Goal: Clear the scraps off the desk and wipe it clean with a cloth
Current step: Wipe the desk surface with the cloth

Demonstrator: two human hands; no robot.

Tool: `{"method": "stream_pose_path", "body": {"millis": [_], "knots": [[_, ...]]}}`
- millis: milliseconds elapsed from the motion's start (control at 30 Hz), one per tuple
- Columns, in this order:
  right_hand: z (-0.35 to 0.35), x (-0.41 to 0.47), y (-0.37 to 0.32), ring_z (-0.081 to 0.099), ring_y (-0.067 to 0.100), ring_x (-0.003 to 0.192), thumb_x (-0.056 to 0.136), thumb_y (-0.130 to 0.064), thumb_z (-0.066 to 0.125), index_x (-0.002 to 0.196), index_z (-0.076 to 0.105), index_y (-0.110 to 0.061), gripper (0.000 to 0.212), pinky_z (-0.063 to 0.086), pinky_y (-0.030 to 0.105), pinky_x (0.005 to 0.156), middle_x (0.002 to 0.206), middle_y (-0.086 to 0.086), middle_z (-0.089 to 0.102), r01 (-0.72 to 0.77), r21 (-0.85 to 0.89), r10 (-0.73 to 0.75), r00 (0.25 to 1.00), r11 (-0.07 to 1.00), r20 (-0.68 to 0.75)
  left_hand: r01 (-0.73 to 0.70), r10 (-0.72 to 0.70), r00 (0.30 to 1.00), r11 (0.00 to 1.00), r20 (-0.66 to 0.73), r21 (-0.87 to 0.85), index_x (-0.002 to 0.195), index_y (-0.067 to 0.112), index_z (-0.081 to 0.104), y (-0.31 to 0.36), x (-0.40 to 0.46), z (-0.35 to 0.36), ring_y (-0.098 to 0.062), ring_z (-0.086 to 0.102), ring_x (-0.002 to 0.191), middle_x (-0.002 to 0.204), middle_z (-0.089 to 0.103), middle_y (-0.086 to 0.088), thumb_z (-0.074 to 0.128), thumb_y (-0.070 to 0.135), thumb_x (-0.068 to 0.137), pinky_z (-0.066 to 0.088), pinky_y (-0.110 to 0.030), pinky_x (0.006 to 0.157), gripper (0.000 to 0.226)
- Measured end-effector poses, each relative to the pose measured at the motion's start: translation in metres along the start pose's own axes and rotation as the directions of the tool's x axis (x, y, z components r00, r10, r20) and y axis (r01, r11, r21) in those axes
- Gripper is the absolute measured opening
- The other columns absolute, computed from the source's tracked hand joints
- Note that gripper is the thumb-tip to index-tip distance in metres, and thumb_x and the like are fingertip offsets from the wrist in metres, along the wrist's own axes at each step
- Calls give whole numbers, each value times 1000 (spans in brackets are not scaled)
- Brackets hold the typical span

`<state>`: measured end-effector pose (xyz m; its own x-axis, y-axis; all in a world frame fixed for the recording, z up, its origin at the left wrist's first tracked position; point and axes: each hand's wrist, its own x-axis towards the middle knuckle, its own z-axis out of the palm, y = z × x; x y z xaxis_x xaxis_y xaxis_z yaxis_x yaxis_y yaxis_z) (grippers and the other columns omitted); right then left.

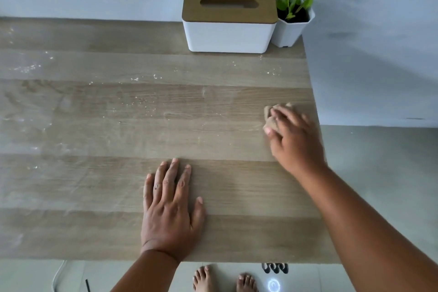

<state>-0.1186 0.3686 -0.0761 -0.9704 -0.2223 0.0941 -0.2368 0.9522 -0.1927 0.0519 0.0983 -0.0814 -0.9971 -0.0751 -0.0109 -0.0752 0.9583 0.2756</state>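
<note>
The wooden desk [99,192] fills most of the head view. A bunched tan cloth [269,116] lies near the desk's right edge, and my right hand [294,140] grips it from above, fingers curled over it. My left hand [169,206] rests flat on the desk near the front edge, fingers straight and slightly spread. Small white crumbs [144,78] are scattered across the far and left parts of the desk, with pale smears [30,69] at the far left. Most of the cloth is hidden under my right hand.
A white tissue box with a wooden lid [228,19] stands at the back of the desk. Beside it on the right is a small green plant in a white pot [292,28]. Past the desk's right edge lies grey floor [379,173]. My bare feet [222,278] show below the front edge.
</note>
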Motion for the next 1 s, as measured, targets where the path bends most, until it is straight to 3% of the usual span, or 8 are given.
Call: {"method": "stream_pose_path", "body": {"millis": [100, 200, 267, 367, 500, 633, 800, 1000], "knots": [[5, 50, 8, 38, 31, 144, 101, -37, 44, 142, 56, -9, 51, 25, 45, 121, 153, 8, 47, -268, -12, 267, 962, 963, -60, -3, 3, 1000, 1000, 1, -1, 154, 14, 46, 0, 0, 1, -27, 17, 159, 167, 30, -9, 44, 47, 92, 14, -55, 127, 70], [11, 105, -20, 35, 34, 142, 98, -36, 44, 141, 53, -13, 50, 28, 48, 120, 155, 8, 41, -396, 57, 399, 914, 917, -69, -2, 2, 1000, 1000, -1, -1, 153, 14, 47, 1, 0, 0, -28, 19, 158, 167, 31, -10, 45, 46, 91, 17, -56, 126, 70], [16, 125, -50, 35, 34, 142, 97, -37, 45, 138, 54, -18, 46, 30, 50, 118, 153, 8, 41, -359, 77, 363, 930, 930, -54, -3, 3, 1000, 1000, 2, -2, 153, 13, 47, 1, 1, -1, -29, 21, 157, 166, 33, -11, 45, 46, 91, 19, -58, 125, 70], [25, 117, -94, 43, 35, 134, 94, -37, 53, 134, 58, -19, 44, 35, 49, 113, 149, 10, 44, -102, 113, 104, 994, 988, -14, 3, -3, 1000, 1000, 9, 2, 153, 13, 47, 2, 0, -3, -30, 22, 157, 166, 33, -11, 44, 46, 91, 20, -59, 124, 70], [28, 63, -88, 50, 37, 130, 95, -42, 55, 133, 62, -16, 47, 39, 48, 107, 141, 10, 52, 171, 78, -170, 985, 982, -24, 1, -1, 1000, 1000, 3, 1, 151, 11, 49, 2, 1, -5, -32, 25, 156, 165, 35, -12, 44, 46, 90, 22, -60, 123, 70], [22, 47, -30, 47, 34, 132, 97, -44, 55, 137, 62, -17, 49, 38, 48, 112, 142, 7, 52, -134, 59, 140, 985, 989, -105, -6, 6, 1000, 1000, 5, 1, 151, 11, 49, 1, 1, -3, -32, 26, 156, 165, 34, -12, 45, 46, 90, 23, -60, 123, 71], [24, 109, -47, 42, 36, 123, 96, -47, 45, 130, 59, -21, 45, 33, 50, 102, 132, 11, 48, -480, 7, 475, 867, 877, -148, -9, 9, 1000, 1000, 4, -5, 152, 12, 48, 1, 1, -2, -31, 24, 156, 165, 34, -12, 46, 46, 88, 22, -60, 123, 72], [41, 157, -113, 40, 32, 122, 95, -46, 45, 127, 62, -28, 39, 31, 46, 99, 133, 7, 48, -217, 10, 217, 975, 976, -43, 0, 0, 1000, 1000, 12, -2, 152, 12, 48, 2, 1, -3, -29, 21, 157, 166, 33, -11, 46, 46, 89, 20, -58, 124, 71]]}}
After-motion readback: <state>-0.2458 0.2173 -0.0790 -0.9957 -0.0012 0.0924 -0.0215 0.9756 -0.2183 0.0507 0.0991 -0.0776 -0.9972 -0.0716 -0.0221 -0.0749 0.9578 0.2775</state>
